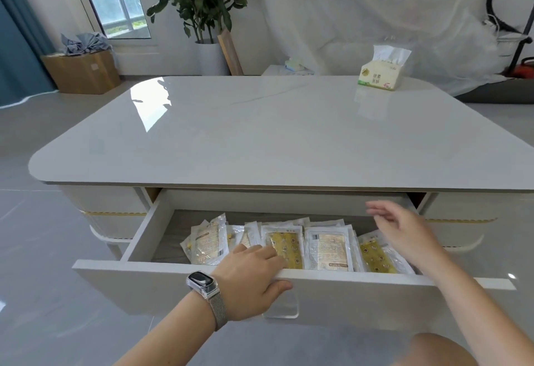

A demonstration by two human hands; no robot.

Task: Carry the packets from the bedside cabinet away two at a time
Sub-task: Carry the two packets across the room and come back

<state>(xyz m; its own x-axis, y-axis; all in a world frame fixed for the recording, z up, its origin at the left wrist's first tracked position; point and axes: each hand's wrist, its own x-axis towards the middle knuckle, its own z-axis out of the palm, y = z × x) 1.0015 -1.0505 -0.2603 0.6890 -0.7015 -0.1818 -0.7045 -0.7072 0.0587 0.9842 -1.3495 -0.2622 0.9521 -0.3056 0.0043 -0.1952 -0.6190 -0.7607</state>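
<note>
Packets (297, 245): lay overlapped, slippery, in open drawer (179, 274). Left hand (250, 277) gripped drawer front, fingers curled over the edge; right hand (404, 228) hovered above, fingers relaxed, holding nothing. Risk: overlapping film let extra packets lift.

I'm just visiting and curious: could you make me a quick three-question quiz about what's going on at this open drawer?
1. True or false: the drawer holding the packets is pulled open.
2. Which hand grips the drawer's front edge? A) the left hand B) the right hand C) neither
3. Fill in: the only thing standing on the white table top is a pack of ____.

Key:
1. True.
2. A; its fingers lie over the edge with the thumb on the front, while the right hand hovers open above the packets.
3. Tissues.
</note>
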